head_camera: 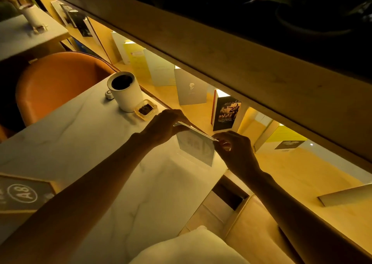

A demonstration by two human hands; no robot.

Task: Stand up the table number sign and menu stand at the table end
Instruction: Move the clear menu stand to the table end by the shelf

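Left hand [165, 125] and right hand [231, 147] pinch the menu stand [194, 148] by its top corners; thin, stiff, probably light and slippery.

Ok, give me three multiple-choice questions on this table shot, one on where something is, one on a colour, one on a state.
1. Where is the number sign?
A. flat at the table's near left edge
B. on the shelf
C. on the chair

2. What colour is the chair?
A. blue
B. orange
C. white

3. How is the menu stand held?
A. lying untouched
B. by one hand
C. upright, both hands at its top edge

Answers: 1 A, the A8 board lies by the left forearm. 2 B, orange seat back behind the table. 3 C, the left hand and right hand pinch its top corners.
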